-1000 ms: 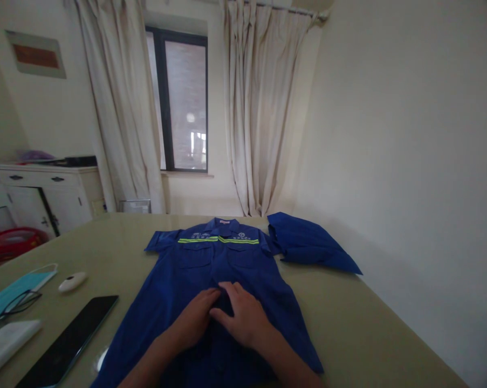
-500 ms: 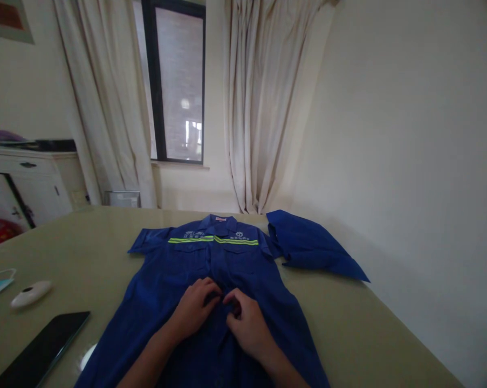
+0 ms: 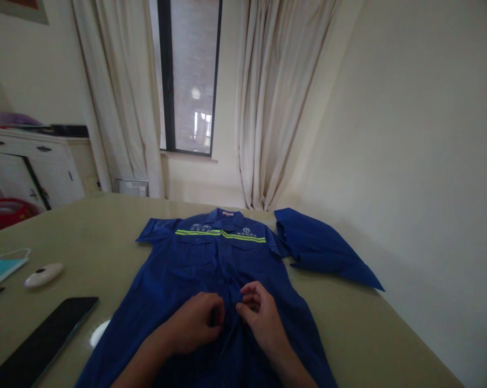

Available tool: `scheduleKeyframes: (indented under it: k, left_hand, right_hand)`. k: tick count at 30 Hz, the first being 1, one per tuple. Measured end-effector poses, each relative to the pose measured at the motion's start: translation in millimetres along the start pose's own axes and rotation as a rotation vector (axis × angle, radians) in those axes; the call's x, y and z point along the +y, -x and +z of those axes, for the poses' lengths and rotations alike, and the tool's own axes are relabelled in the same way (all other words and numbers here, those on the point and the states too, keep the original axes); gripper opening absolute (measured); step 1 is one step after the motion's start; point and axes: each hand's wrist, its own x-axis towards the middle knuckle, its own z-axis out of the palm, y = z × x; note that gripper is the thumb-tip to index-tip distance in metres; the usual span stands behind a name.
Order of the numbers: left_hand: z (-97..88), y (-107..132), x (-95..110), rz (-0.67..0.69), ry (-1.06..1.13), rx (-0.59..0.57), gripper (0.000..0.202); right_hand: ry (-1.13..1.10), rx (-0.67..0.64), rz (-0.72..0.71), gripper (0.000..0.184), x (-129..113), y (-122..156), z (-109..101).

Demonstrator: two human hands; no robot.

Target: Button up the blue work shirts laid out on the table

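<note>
A blue short-sleeved work shirt (image 3: 194,269) with a yellow reflective stripe across the chest lies flat, front up, on the beige table (image 3: 348,334). My left hand (image 3: 197,323) and my right hand (image 3: 259,318) rest side by side on the shirt's front opening at mid-length. Both have their fingers curled and pinch the fabric along the placket. What exactly sits between the fingertips is too small to make out.
A second blue garment (image 3: 324,248), folded, lies at the shirt's right. On the left of the table are a black phone (image 3: 45,339), a small white oval object (image 3: 43,275) and a blue face mask (image 3: 0,267). A white cabinet (image 3: 28,167), curtains and window stand behind.
My right hand, flat on the shirt a second ago, has curled into a pinch at the placket beside the left hand. The camera has shifted slightly.
</note>
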Motion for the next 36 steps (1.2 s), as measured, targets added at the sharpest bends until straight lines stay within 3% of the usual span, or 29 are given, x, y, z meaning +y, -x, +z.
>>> scheduleKeyframes:
  k: [3, 6, 12, 16, 22, 28, 36]
  left_hand:
    - [-2.1, 5, 4, -0.004, 0.04, 0.046, 0.012]
    - [7.7, 8, 3, -0.014, 0.112, 0.096, 0.011]
    - [30.0, 6, -7, -0.046, 0.126, 0.087, 0.015]
    - [31.1, 3, -9, -0.042, 0.102, 0.096, 0.017]
    - [36.7, 6, -8, -0.012, -0.108, 0.087, 0.022]
    - [39.0, 10, -5, 0.057, -0.129, 0.196, 0.015]
    - [42.5, 8, -6, 0.06, -0.074, 0.202, 0.018]
  right_hand:
    - [0.043, 0.027, -0.031, 0.023, -4, 3, 0]
    - [0.091, 0.019, -0.074, 0.022, -7, 7, 2]
    - [0.163, -0.167, -0.057, 0.039, -7, 15, 8]
    - [0.335, -0.13, -0.092, 0.047, -6, 16, 9]
    - [0.575, -0.078, -0.167, 0.047, -3, 19, 13]
    - [0.583, -0.099, -0.208, 0.049, -8, 23, 16]
    - [0.443, -0.082, -0.199, 0.038, -12, 22, 15]
